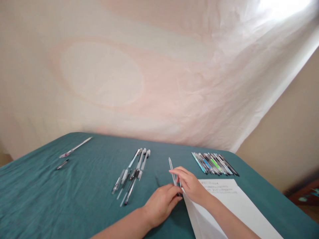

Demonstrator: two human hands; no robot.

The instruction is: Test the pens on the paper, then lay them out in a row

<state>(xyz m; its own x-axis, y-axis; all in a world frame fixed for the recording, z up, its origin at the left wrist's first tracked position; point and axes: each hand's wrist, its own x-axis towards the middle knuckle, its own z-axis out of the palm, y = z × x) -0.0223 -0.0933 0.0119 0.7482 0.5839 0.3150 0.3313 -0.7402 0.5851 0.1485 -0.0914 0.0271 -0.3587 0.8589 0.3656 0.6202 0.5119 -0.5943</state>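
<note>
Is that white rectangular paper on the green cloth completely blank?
No, lines of dark writing run across the upper part of the white rectangular paper.

Left hand (162,201), right hand (191,184), both at clear pen (170,163) — paper (239,212), pen row (214,164)

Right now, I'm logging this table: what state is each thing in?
Slim clear plastic pen, held, tilted
White rectangular paper, written on
Clear plastic pen cluster, loosely overlapping
Multicoloured slim pen row, lying side by side
Long clear-and-white pen, lying flat
Short dark stick, lying flat
Green cloth, wrinkled

Pale, creased sheet (159,73) behind a green tablecloth (50,205).
</note>
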